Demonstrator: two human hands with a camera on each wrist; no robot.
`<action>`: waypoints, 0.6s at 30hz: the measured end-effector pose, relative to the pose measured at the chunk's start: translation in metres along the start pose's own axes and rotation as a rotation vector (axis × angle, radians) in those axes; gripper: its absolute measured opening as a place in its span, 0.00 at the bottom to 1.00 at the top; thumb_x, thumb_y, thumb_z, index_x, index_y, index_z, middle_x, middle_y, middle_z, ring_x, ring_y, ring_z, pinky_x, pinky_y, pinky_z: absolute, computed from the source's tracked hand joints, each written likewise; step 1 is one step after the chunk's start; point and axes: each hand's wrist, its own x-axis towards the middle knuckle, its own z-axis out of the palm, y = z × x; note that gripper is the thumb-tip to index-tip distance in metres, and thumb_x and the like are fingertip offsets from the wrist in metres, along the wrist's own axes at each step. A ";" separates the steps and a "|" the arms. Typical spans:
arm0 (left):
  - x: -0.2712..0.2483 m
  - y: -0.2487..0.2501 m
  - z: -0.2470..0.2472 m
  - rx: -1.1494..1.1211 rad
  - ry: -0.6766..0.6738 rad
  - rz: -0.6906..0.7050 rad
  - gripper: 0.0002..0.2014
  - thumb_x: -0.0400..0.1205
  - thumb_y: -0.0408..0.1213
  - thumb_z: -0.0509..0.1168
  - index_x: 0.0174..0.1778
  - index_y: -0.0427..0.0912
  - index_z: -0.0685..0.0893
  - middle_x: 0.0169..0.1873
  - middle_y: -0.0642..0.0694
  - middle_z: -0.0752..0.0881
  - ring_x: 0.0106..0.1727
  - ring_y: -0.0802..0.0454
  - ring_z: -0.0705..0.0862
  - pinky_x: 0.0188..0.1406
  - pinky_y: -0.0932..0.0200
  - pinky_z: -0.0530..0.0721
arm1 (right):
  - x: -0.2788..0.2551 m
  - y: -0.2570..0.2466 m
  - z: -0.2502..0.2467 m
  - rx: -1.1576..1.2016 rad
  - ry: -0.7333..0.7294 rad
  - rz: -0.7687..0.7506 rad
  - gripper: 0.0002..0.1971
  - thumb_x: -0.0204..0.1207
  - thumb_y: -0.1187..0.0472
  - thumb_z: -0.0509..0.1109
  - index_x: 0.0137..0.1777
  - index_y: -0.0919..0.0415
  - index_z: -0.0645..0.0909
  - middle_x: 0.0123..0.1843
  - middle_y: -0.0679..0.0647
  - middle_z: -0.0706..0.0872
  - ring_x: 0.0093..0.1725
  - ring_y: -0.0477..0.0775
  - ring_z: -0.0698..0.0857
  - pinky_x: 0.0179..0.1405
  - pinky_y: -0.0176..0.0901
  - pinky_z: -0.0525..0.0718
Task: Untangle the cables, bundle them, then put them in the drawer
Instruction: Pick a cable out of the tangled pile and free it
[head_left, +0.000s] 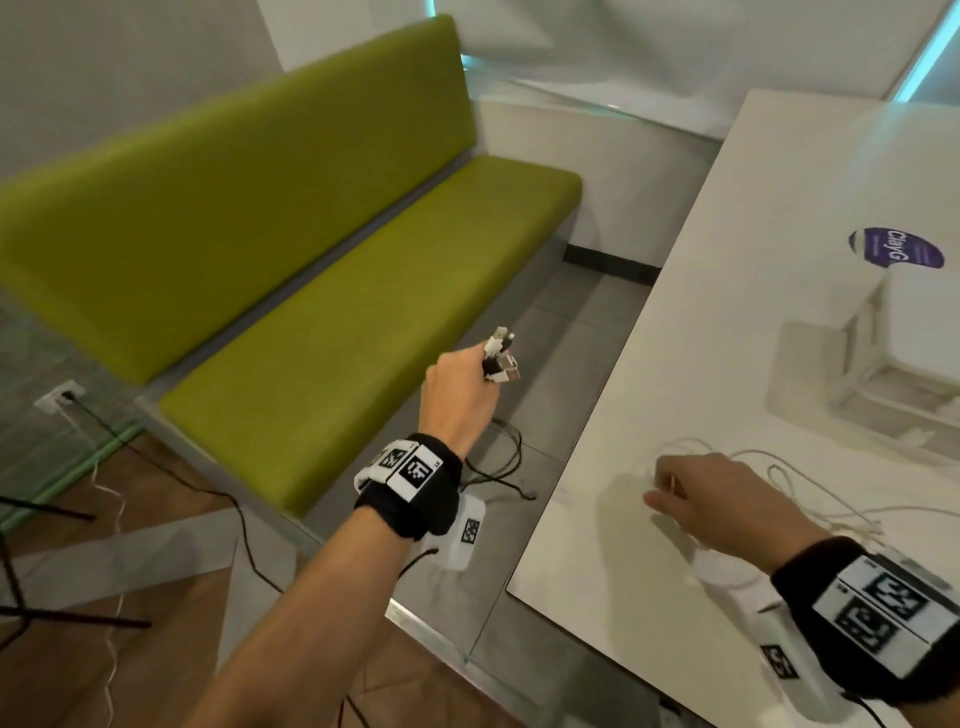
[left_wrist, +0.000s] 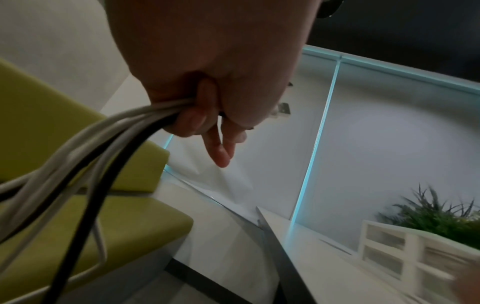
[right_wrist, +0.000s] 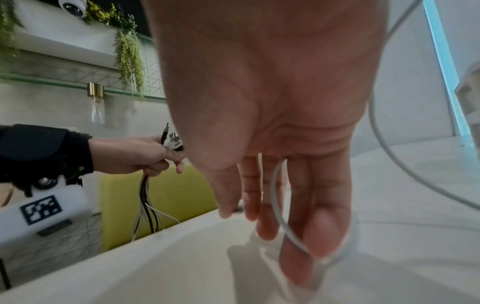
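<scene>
My left hand (head_left: 465, 387) is held out over the floor, left of the white table (head_left: 727, 270). It grips a bunch of white and black cables (left_wrist: 91, 154). Their plug ends (head_left: 501, 358) stick up out of the fist, and the rest hangs down below the hand (right_wrist: 145, 205). My right hand (head_left: 696, 499) is low over the table near its front left corner. A thin white cable (right_wrist: 280, 222) runs between its fingers (right_wrist: 322, 226), which point down. More loops of that cable (head_left: 789, 467) lie on the table behind the hand. A white drawer unit (left_wrist: 389, 246) stands on the table further right.
A green padded bench (head_left: 363, 260) runs along the wall on the left. Black cables (head_left: 498, 467) lie on the tiled floor between bench and table. A wall socket (head_left: 60, 397) sits low at the far left. A plant (left_wrist: 436, 214) stands behind the drawer unit.
</scene>
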 end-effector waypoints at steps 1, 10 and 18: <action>-0.004 0.000 0.004 -0.026 -0.037 -0.016 0.09 0.79 0.31 0.62 0.47 0.43 0.87 0.38 0.43 0.89 0.42 0.37 0.86 0.42 0.46 0.85 | 0.001 -0.004 0.001 0.018 0.037 -0.002 0.12 0.80 0.45 0.67 0.39 0.50 0.76 0.39 0.46 0.86 0.42 0.54 0.84 0.44 0.47 0.79; -0.043 0.055 0.026 -0.501 -0.238 -0.072 0.18 0.83 0.32 0.62 0.31 0.56 0.86 0.31 0.53 0.90 0.34 0.66 0.84 0.35 0.69 0.79 | -0.005 -0.027 -0.016 0.451 0.325 -0.035 0.09 0.80 0.45 0.68 0.43 0.46 0.82 0.28 0.47 0.87 0.32 0.46 0.87 0.42 0.48 0.85; -0.063 0.084 0.052 -0.606 -0.204 -0.058 0.18 0.86 0.50 0.61 0.35 0.48 0.90 0.27 0.56 0.88 0.27 0.64 0.82 0.28 0.70 0.75 | -0.011 -0.028 -0.015 0.813 0.473 0.012 0.10 0.80 0.46 0.70 0.41 0.50 0.84 0.27 0.48 0.87 0.30 0.44 0.85 0.38 0.51 0.88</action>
